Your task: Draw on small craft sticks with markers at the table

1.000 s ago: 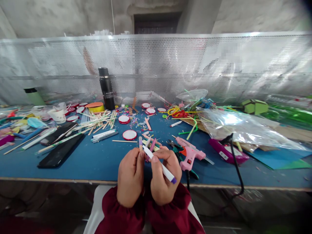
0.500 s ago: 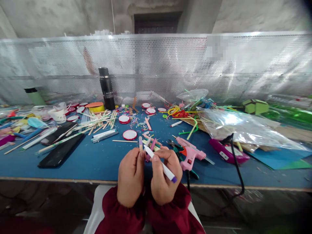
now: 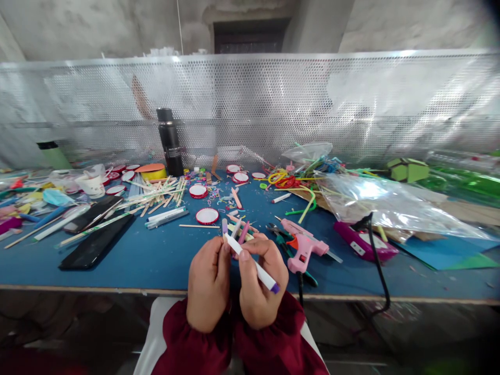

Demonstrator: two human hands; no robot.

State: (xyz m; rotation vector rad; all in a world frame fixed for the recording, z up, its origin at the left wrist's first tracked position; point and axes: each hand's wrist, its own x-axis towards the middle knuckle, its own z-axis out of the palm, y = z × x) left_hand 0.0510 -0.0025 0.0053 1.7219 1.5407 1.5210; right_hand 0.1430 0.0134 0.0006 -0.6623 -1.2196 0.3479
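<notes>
Your left hand (image 3: 208,285) pinches a purple-ended craft stick (image 3: 225,227) above the blue table (image 3: 156,260); your right hand (image 3: 253,297) grips a white marker (image 3: 264,276) angled towards it. Apparently colouring: the next stroke needs steadiness.

"How's the left hand (image 3: 206,286)?"
"Curled, its thumb (image 3: 224,258) pointing forward against the bent fingers (image 3: 212,254)."
"And the right hand (image 3: 253,299)?"
"Just beside it, thumb and index finger (image 3: 261,247) pinched, both arms (image 3: 195,344) stretched forward."

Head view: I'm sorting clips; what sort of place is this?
Probably a craft workspace: a glue gun and wooden sticks lie on the table, and the right hand holds a marker.
</notes>
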